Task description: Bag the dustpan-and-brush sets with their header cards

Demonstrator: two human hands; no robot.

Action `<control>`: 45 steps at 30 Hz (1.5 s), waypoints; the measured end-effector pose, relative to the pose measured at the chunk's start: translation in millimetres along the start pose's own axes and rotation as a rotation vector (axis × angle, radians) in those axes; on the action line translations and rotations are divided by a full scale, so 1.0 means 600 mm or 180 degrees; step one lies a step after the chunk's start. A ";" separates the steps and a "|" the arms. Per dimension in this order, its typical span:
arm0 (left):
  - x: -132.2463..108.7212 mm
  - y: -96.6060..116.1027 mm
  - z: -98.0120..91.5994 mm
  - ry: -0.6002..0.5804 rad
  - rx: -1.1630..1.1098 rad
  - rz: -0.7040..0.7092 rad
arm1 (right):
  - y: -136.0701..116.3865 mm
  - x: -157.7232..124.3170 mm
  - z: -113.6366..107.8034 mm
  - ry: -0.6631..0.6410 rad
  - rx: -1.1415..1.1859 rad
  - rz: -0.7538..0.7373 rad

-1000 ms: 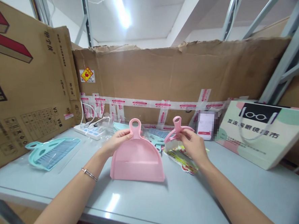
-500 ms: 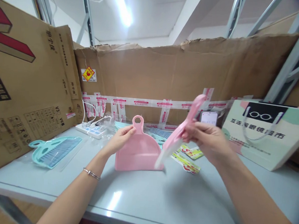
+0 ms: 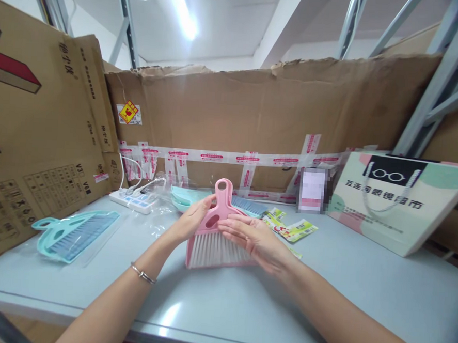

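Note:
A pink hand brush (image 3: pixel 209 249) with white bristles lies against the front of a pink dustpan (image 3: pixel 188 256). Their handles overlap, with the ring holes lined up at the top. My left hand (image 3: pixel 193 220) grips the dustpan at its left side near the handle, its fingers partly hidden behind. Across the right part of the brush my right hand (image 3: pixel 256 239) rests with fingers stretched out flat, covering some bristles. Behind them are a light-blue dustpan (image 3: pixel 184 195) and a blue-bristled brush (image 3: pixel 250 207), both partly hidden.
On the left lies a wrapped turquoise brush and dustpan set (image 3: pixel 75 234). A power strip (image 3: pixel 134 202) and clear plastic are behind it. Green-yellow cards (image 3: pixel 297 230), a blurred-out phone (image 3: pixel 313 190) and a paper bag (image 3: pixel 390 202) stand right. Cardboard (image 3: pixel 201 113) walls the grey table (image 3: pixel 189 314).
My right hand has brought the pink brush left and down onto the dustpan, and its fingers have straightened from their grip. The camera view has shifted slightly.

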State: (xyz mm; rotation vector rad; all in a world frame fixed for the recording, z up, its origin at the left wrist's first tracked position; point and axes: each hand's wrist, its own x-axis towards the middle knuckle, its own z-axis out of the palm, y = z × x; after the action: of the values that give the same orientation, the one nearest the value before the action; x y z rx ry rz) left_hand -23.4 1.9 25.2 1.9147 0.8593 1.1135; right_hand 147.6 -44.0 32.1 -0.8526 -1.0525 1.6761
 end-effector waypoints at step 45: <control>0.001 0.000 0.038 0.0036 0.1150 0.0685 | -0.010 0.057 -0.022 0.0831 -0.1810 -0.1689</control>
State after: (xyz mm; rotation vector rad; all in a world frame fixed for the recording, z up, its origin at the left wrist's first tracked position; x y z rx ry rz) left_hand -2.4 -3.6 17.7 2.3457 0.9262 1.1544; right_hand 150.8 -7.3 29.8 -1.0014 -1.4408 0.8052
